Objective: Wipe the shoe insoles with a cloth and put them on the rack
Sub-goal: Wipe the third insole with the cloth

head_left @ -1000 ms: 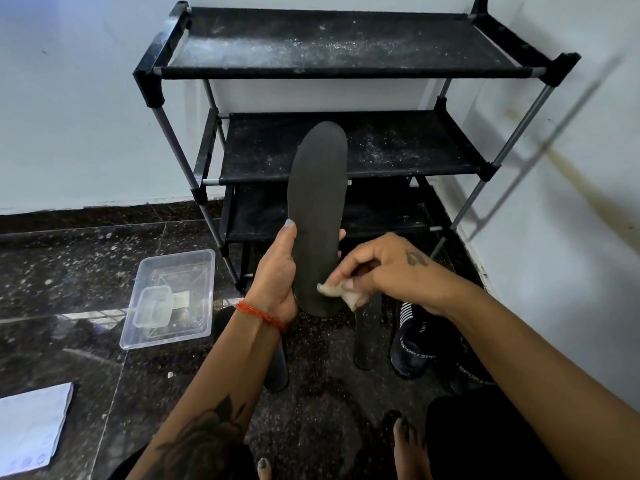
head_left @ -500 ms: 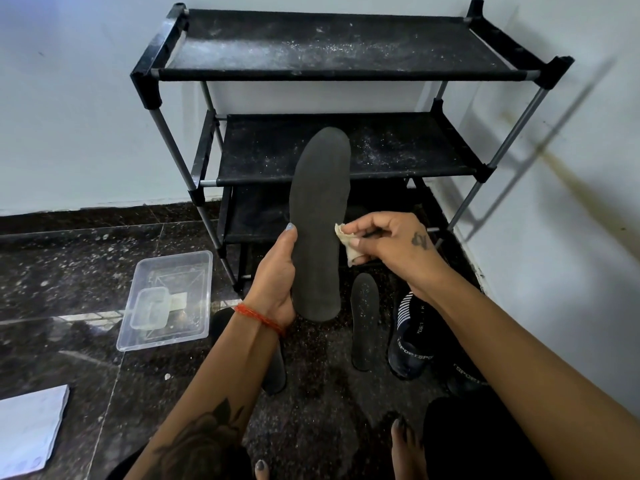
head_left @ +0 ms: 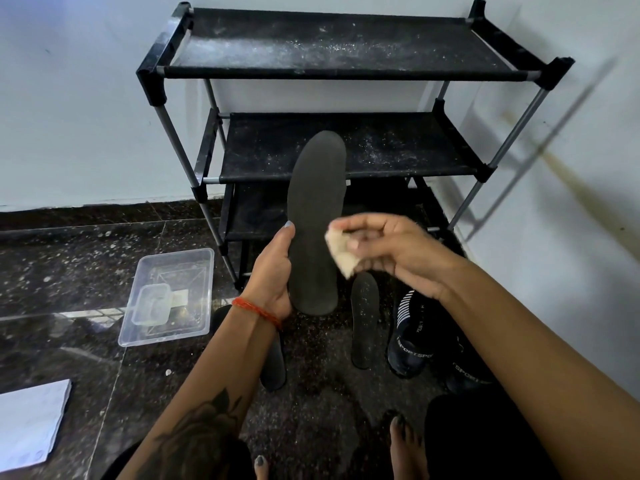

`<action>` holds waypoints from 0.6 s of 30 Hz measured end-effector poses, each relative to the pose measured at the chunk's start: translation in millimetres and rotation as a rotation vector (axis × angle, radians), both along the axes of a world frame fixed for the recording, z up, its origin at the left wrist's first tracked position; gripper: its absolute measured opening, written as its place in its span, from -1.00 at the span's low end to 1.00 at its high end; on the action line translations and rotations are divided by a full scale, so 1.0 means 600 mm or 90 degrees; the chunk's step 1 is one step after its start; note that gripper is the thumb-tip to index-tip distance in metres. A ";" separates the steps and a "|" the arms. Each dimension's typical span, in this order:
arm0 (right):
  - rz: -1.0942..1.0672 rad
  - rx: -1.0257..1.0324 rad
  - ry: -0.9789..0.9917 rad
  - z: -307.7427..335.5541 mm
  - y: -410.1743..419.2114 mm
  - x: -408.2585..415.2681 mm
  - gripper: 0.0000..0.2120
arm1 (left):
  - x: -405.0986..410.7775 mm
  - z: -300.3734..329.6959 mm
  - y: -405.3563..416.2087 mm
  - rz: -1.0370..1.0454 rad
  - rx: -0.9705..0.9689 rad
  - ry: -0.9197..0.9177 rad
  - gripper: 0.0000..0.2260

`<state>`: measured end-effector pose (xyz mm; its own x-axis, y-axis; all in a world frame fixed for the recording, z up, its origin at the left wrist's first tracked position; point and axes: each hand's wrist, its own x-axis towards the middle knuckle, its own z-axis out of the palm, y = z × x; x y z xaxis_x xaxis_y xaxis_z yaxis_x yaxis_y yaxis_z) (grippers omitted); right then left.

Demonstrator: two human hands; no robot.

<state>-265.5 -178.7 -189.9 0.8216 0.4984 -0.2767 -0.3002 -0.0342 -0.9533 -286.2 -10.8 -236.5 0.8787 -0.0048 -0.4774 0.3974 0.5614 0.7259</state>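
- The left hand [head_left: 273,268] grips a dark insole [head_left: 317,220] by its lower edge, thumb along the left side, holding it upright in front of the rack [head_left: 346,46].
- The right hand [head_left: 391,252] pinches a small pale cloth [head_left: 341,249] in curled fingers; the hand is blurred, and the cloth seems to sit at the insole's right edge, perhaps just touching it.
- A second insole [head_left: 363,320] lies flat on the dark floor [head_left: 69,258], below the right hand, beside two dark shoes [head_left: 412,337].
- Another dark insole [head_left: 273,365] shows partly under the left forearm.
- The rack's shelves are dusty, with white specks.
- A clear plastic tray [head_left: 173,292] with a smaller container inside it sits on the floor left of the rack; a white paper [head_left: 31,424] lies near the lower left corner.
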 end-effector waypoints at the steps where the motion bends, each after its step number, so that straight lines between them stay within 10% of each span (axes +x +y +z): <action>1: -0.087 0.030 0.008 -0.004 -0.001 0.007 -0.79 | -0.001 0.000 0.000 -0.001 0.006 -0.007 -0.64; 18: -0.323 -0.213 0.078 -0.180 0.027 0.019 -0.91 | -0.013 -0.124 -0.044 -0.012 0.163 0.051 -0.69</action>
